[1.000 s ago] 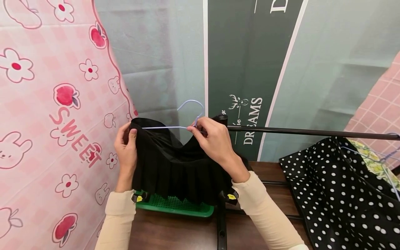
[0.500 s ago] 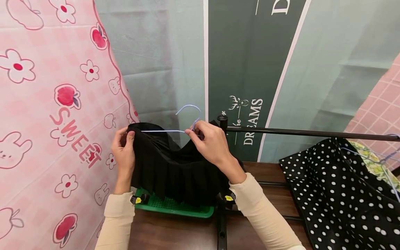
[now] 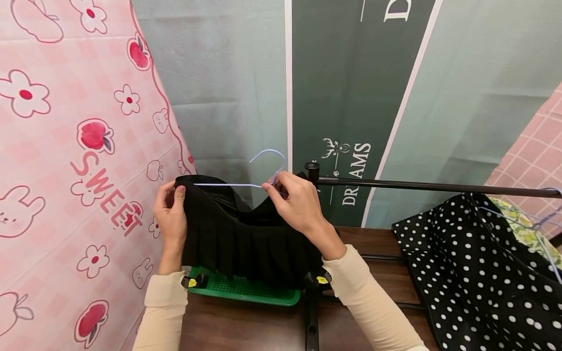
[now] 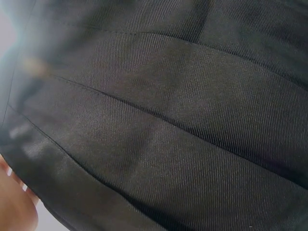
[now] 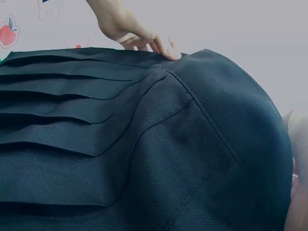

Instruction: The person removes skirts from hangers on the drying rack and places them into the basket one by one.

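Note:
A black pleated skirt (image 3: 246, 243) hangs spread between both hands, its waist opening facing up. The left hand (image 3: 172, 212) pinches the skirt's waistband at the left end, thumb in front. Inside the waist runs a thin lilac hanger (image 3: 228, 185), its hook standing up above the fabric. By the base of that hook, the right hand (image 3: 296, 200) pinches the hanger between thumb and fingers. Pleats of the skirt (image 4: 168, 115) fill the left wrist view. In the right wrist view, the left hand (image 5: 139, 31) holds the far edge of the skirt (image 5: 144, 125).
A black rack rail (image 3: 439, 185) extends rightward from behind the right hand. A black polka-dot garment (image 3: 474, 263) hangs at the right. Beneath the skirt sits a green basket (image 3: 246, 295) on the brown wooden surface (image 3: 246, 326). A pink patterned curtain (image 3: 57, 161) borders the left.
Both hands, the hanger and the skirt have come slightly lower in the head view. The left hand has shifted a little left, drawing the waistband outward.

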The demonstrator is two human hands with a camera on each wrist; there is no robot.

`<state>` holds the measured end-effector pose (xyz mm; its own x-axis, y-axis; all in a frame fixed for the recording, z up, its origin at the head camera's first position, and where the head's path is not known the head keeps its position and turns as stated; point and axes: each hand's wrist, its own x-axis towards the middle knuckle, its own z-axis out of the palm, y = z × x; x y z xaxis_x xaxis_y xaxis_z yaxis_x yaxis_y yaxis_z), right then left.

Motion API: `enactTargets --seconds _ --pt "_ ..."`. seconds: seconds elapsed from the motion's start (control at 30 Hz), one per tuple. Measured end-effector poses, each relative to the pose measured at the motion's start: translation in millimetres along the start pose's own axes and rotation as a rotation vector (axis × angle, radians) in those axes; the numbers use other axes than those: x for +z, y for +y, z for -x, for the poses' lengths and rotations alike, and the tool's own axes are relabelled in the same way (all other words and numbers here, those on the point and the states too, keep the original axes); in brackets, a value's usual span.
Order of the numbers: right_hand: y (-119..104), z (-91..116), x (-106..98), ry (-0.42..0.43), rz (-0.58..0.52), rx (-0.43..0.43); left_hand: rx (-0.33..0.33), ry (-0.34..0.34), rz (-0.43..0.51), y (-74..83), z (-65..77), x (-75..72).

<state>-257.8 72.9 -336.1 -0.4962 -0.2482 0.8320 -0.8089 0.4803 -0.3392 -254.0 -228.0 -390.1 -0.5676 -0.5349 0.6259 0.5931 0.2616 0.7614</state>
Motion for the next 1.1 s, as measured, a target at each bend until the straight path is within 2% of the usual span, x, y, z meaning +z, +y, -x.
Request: enactTargets --seconds 0.2,0.43,0.7,0.87,1.0,1.1 --pt "0.0 1.8 0.2 0.006 -0.010 -0.009 -0.006 0.009 -0.003 -0.2 0.0 -1.9" --pt "1.5 0.9 -2.2 0.046 -0.059 -0.006 -0.009 0.060 0.005 -2.6 -2.3 -3.1" --pt "0.2 0.6 -2.9 0.021 -0.083 0.013 0.027 0.060 -0.021 -5.9 -5.0 -5.9" --pt "-1.5 0.9 -1.6 0.007 -0.079 0.009 0.014 0.069 -0.019 -5.8 -6.0 -4.9" --pt "-2.0 0.9 -0.6 -0.007 -0.090 0.016 0.002 0.066 -0.040 -1.7 -3.6 -2.6" --pt "-2.5 1.1 0.0 -0.024 -0.112 0.019 -0.002 0.054 -0.050 8.4 0.3 0.5"
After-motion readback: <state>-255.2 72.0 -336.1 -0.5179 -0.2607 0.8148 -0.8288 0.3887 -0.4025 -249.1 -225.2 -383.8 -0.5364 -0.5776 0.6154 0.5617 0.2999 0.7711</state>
